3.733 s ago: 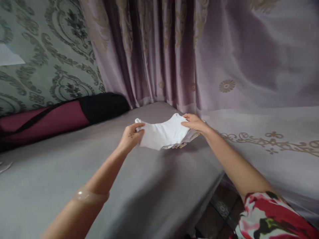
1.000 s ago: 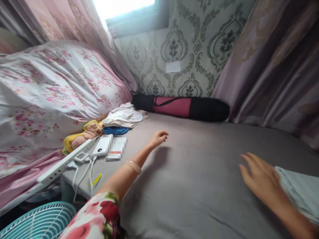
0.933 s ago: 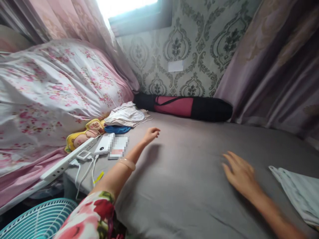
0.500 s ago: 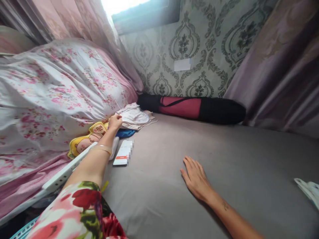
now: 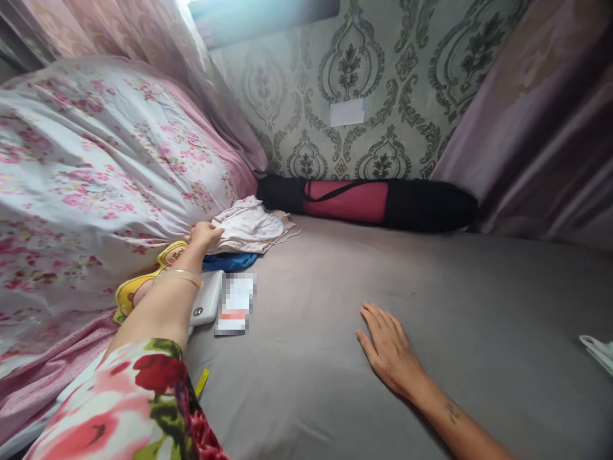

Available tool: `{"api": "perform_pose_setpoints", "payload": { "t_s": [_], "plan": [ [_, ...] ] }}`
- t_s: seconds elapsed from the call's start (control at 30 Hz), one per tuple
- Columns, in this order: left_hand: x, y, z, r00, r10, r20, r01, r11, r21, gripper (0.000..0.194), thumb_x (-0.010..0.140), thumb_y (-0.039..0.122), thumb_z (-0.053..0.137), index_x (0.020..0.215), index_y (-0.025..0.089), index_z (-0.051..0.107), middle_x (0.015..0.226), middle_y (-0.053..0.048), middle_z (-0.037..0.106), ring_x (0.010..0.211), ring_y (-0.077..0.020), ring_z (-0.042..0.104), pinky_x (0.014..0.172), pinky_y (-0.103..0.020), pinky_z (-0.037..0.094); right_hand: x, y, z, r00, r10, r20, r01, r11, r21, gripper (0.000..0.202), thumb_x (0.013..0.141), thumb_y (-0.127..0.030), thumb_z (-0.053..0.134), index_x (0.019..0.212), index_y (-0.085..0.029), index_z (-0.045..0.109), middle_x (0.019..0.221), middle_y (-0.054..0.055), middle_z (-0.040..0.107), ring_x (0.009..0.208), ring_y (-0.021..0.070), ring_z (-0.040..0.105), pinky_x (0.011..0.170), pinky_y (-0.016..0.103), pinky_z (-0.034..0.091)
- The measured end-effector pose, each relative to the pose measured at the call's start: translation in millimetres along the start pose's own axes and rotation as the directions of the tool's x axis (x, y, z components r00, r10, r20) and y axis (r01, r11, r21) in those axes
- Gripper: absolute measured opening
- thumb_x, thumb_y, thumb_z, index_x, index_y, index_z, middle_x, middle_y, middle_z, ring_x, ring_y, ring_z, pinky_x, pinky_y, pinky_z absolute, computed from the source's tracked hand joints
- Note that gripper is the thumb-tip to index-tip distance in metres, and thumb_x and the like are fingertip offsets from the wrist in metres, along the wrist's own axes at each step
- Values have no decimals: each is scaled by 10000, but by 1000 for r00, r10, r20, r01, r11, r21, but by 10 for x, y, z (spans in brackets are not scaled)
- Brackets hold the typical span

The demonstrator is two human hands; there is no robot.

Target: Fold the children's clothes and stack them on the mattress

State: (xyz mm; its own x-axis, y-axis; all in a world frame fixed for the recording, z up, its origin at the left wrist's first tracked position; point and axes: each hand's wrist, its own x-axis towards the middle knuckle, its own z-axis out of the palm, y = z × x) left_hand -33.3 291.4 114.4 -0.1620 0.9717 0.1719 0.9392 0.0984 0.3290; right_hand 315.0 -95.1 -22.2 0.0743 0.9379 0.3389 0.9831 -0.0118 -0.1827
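Observation:
My left hand (image 5: 205, 235) is stretched far forward, its fingers curled in at the left edge of a pile of white cloth (image 5: 246, 223). Whatever lies between the fingers is hidden. Under the wrist is a yellow cartoon plush (image 5: 128, 294), partly covered by my forearm. Blue cloth (image 5: 234, 261) sticks out below the white pile. Beside my forearm lie a white device (image 5: 209, 299) and a phone (image 5: 235, 303) with a blurred screen. My right hand (image 5: 390, 348) rests flat on the grey sheet (image 5: 306, 358), fingers stretched out, holding nothing.
A black and red long bag (image 5: 349, 203) lies along the patterned wall. Floral bedding (image 5: 119, 153) is heaped on the left, with curtains (image 5: 531, 140) on both sides. A white item (image 5: 596, 351) sits at the right edge. A yellow strip (image 5: 202, 382) shows by my sleeve.
My left hand has shifted left along the cloth's edge, and more of the white device shows. The view has tilted down slightly. My right hand still lies flat on the sheet.

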Motion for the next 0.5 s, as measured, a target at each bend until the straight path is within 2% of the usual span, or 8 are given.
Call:
{"api": "perform_pose_setpoints", "payload": {
  "t_s": [0.17, 0.23, 0.33, 0.5],
  "plan": [
    [22, 84, -14, 998, 57, -39, -59, 998, -34, 292, 655, 331, 652, 885, 162, 712, 927, -150, 722, 1065, -397, 592, 936, -553, 385, 7, -23, -2, 1000, 1, -30, -1, 1000, -14, 470, 972, -397, 391, 1332, -130, 531, 1427, 125, 507, 1324, 252, 448, 1124, 455, 333],
    [47, 136, -35, 995, 76, -60, -77, 997, -13, 265, 650, 309, 641, 865, 166, 701, 969, -160, 714, 1083, -405, 580, 937, -555, 385, 7, -28, 2, 999, 1, -38, -1, 1000, -18, 466, 969, -393, 399, 1331, -131, 534, 1420, 126, 515, 1317, 255, 456, 1121, 459, 338],
    [73, 236, -89, 990, 124, -72, -124, 992, 1, 229, 689, 303, 599, 874, 179, 657, 1030, -163, 695, 1072, -392, 589, 939, -553, 392, 4, -30, 11, 999, 2, -43, -3, 1000, -19, 460, 962, -380, 413, 1325, -129, 541, 1412, 131, 522, 1313, 257, 461, 1121, 455, 337],
    [19, 501, -233, 976, 192, -103, -206, 967, -148, 280, 789, 326, 531, 1008, 162, 591, 1019, -179, 677, 1038, -372, 609, 909, -494, 435, 3, -34, 11, 998, -1, -60, 1, 1000, -11, 439, 957, -359, 411, 1320, -154, 548, 1398, 126, 534, 1306, 250, 464, 1116, 453, 341]
  ]
}}
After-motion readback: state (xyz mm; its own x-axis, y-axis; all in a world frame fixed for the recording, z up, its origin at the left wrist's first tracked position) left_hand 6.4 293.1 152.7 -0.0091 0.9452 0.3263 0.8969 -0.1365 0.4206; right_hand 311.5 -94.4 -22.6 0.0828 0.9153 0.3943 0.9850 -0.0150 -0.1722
